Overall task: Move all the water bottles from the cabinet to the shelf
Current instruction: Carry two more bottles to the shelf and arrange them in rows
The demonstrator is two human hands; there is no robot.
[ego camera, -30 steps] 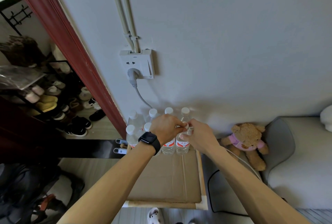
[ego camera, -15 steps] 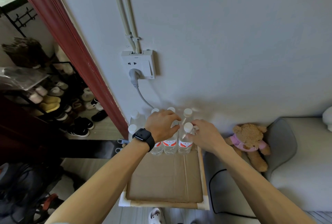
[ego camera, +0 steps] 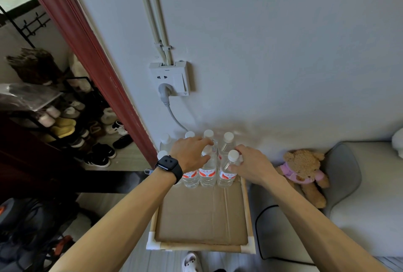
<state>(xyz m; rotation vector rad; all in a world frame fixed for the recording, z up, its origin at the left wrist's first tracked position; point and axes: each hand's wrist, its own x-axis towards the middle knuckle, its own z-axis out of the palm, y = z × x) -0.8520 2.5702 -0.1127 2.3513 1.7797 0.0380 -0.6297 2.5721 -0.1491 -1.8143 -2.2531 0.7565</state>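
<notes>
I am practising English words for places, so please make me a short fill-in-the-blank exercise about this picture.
1. The water bottles stand on a sheet of ____ on the shelf.
2. The black watch is on the ____ wrist.
3. A ____ bear sits to the right of the shelf.
4. The grey plug is in the wall ____.

Missing words: cardboard; left; teddy; socket

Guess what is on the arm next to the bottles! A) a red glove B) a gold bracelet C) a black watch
C: a black watch wraps the wrist of the left hand, which rests on the water bottles.
</notes>
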